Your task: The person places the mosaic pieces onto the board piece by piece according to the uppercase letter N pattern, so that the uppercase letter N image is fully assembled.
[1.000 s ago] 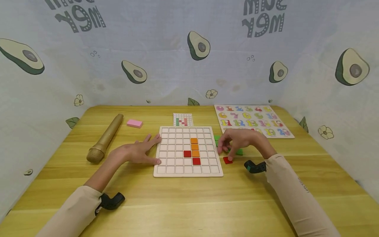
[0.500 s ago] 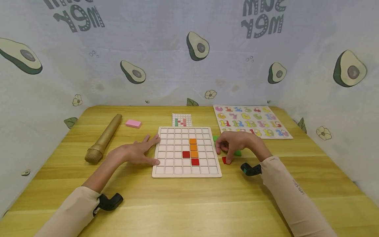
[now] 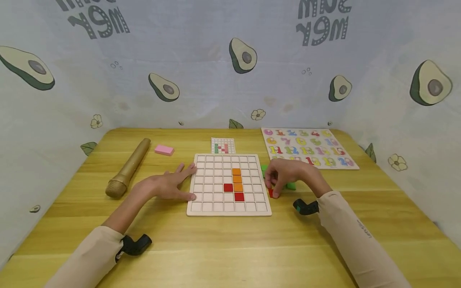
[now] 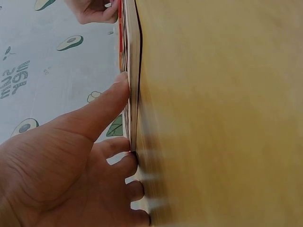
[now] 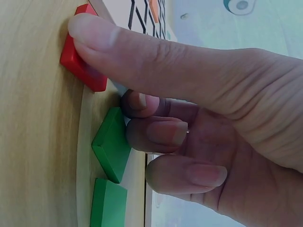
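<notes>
My left hand (image 3: 169, 185) has its fingers spread along the left edge of a white wooden grid board (image 3: 207, 207). In the left wrist view, the thumb (image 4: 111, 101) rests on the board's rim. Two red and several orange square tiles (image 3: 237, 179) sit in its cells. My right hand (image 3: 288, 172), fingers curled, is just right of the board with its thumb pressed on a loose red tile (image 5: 85, 71). The tile lies right beside the board's corner in the right wrist view. Green tiles (image 5: 113, 146) lie close under the curled fingers, partly hidden by the hand in the head view.
Behind the board lies a small pattern card (image 3: 223, 146). A number puzzle board (image 3: 306, 148) lies at the back right. On the left are a gold microphone (image 3: 127, 170) and a pink block (image 3: 164, 150). A printed cloth (image 3: 201, 60) hangs behind the table.
My right hand has closed in on the loose red tile, and the tile has shifted slightly left toward the board. The left hand has stayed at the board's edge.
</notes>
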`<state>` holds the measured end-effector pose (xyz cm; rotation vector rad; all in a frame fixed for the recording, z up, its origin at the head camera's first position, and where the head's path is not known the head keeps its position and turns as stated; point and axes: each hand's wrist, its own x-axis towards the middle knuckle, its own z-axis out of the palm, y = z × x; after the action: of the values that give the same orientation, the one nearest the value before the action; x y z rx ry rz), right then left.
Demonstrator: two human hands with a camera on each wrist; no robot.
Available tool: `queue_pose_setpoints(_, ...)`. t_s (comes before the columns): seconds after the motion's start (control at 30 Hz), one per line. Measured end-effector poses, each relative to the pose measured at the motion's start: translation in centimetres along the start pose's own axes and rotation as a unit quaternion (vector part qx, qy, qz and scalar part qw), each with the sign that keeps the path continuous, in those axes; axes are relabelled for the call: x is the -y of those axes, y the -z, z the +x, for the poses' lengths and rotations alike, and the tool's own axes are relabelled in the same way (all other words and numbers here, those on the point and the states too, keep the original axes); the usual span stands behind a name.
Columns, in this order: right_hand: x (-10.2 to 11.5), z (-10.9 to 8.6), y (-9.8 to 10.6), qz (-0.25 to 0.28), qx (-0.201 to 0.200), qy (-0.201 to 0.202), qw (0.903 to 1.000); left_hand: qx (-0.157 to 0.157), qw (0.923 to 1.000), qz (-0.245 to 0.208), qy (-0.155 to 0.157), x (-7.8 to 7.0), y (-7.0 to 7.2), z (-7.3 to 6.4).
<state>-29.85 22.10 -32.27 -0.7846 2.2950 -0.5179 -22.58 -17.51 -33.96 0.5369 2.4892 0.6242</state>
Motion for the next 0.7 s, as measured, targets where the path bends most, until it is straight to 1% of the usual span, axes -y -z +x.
queue_pose_setpoints(0.1, 0.06, 0.14, 0.06, -0.007, 0.0, -0.001, 1.0, -0.001, 1.0, -0.001, -0.001, 0.22, -0.02, -0.05)
queue_pose_setpoints(0.2, 0.1, 0.21, 0.15, -0.009, 0.0, 0.007, 0.9999, -0.003, 1.0, 0.0, -0.003, 0.42, 0.05, -0.12)
queue_pose_setpoints(0.33, -0.19, -0.02, 0.0, -0.009, -0.001, 0.011, 0.9999, 0.001, 1.0, 0.003, 0.0, 0.42, -0.11, 0.04)
queue_pose_setpoints(0.43, -0.2, -0.05, -0.02, -0.012, 0.006, 0.005, 0.9999, 0.003, 1.0, 0.001, -0.004, 0.38, -0.07, -0.06)
queue_pose_setpoints(0.5, -0.14, -0.02, -0.02, -0.014, 0.007, 0.004, 0.9999, 0.005, 1.0, 0.004, 0.0, 0.34, -0.02, -0.17)
queue_pose_setpoints(0.67, 0.1, 0.12, 0.04, -0.02, 0.0, 0.015, 0.9997, 0.002, 1.0, 0.005, 0.001, 0.31, 0.11, -0.4)
queue_pose_setpoints(0.7, 0.11, 0.15, 0.06, -0.019, 0.002, 0.015, 0.9997, 0.001, 1.0, 0.003, -0.003, 0.34, 0.1, -0.36)
